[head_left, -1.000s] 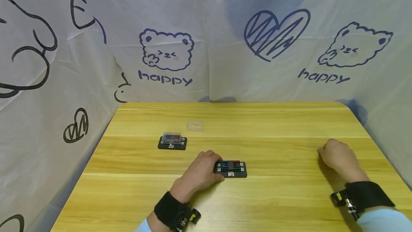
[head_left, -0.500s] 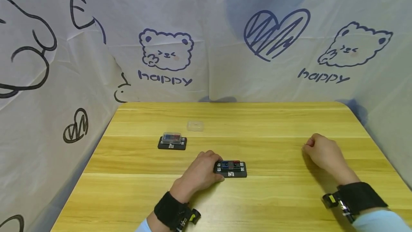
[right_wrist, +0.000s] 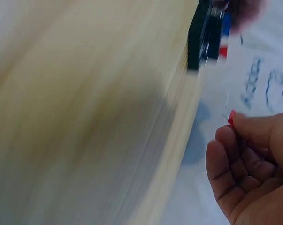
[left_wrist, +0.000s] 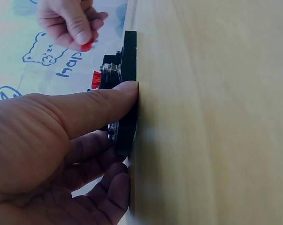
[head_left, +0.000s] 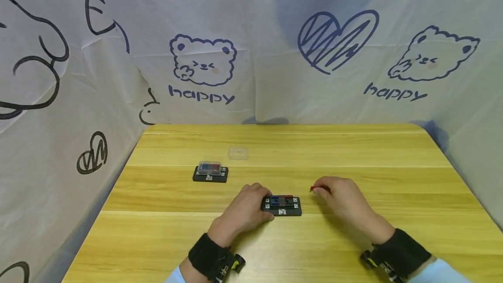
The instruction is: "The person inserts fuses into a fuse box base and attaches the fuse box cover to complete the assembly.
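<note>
My left hand (head_left: 242, 211) grips the left end of a black fuse block (head_left: 282, 212) that lies on the table. In the left wrist view, the thumb presses on the front edge of the fuse block (left_wrist: 128, 54), with screw terminals and a seated red fuse (left_wrist: 96, 79) beyond it. Blue and red fuses sit along its back row. Just right of the block, my right hand (head_left: 347, 198) pinches a small red blade fuse (head_left: 312, 188) between thumb and forefinger. Thin metal prongs stick out of that fuse (right_wrist: 232, 117) towards the block, with a gap between them.
A second fuse block (head_left: 210, 178) with a clear cover on it stands farther back to the left. Behind it to the right lies a loose clear cover (head_left: 238, 154). White sheets with drawings (head_left: 271, 77) border the wooden table (head_left: 353, 147) at the back and sides.
My right hand has travelled left across the table to near the fuse block, and the red fuse in its fingertips now shows. The left hand and its block have stayed put.
</note>
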The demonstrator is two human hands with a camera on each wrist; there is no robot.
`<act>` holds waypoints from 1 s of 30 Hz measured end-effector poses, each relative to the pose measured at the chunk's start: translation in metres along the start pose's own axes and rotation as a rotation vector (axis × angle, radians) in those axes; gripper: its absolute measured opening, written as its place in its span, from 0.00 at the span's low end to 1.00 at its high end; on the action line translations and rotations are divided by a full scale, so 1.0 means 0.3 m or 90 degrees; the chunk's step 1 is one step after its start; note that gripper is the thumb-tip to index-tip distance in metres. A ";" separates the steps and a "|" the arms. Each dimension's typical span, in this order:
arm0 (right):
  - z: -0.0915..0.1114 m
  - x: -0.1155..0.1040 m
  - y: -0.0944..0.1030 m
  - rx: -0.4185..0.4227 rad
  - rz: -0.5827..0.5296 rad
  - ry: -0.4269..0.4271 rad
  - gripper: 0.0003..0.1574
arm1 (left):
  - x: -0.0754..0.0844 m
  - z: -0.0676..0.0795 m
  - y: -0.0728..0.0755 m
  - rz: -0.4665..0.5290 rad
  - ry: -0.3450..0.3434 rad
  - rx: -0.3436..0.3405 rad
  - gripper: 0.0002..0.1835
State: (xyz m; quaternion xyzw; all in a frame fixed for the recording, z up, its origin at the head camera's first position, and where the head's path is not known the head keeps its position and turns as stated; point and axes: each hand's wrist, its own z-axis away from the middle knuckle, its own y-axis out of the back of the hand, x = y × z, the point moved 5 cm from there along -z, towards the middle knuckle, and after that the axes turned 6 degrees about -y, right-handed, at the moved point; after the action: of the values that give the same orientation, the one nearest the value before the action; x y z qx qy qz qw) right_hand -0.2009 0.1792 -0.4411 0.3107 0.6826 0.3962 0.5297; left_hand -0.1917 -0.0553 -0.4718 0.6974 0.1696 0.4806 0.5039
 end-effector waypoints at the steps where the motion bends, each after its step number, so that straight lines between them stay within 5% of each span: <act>1: 0.000 -0.023 -0.009 -0.006 -0.007 0.002 0.04 | 0.000 0.000 0.000 0.000 0.000 0.000 0.29; 8: 0.010 -0.129 -0.063 -0.001 -0.027 0.075 0.02 | -0.001 -0.002 0.001 -0.006 -0.003 -0.003 0.29; 18: 0.026 -0.166 -0.096 0.041 0.006 0.155 0.02 | 0.000 -0.001 0.004 -0.010 -0.009 0.000 0.28; 30: 0.028 -0.182 -0.111 0.047 0.044 0.172 0.02 | 0.002 -0.001 0.004 -0.014 -0.009 0.000 0.28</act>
State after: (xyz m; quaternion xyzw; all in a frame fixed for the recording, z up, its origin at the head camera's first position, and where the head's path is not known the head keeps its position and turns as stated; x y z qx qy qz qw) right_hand -0.1796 0.1184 -0.4450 0.2974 0.7503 0.4273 0.4074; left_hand -0.1918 -0.0553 -0.4703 0.6989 0.1733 0.4700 0.5105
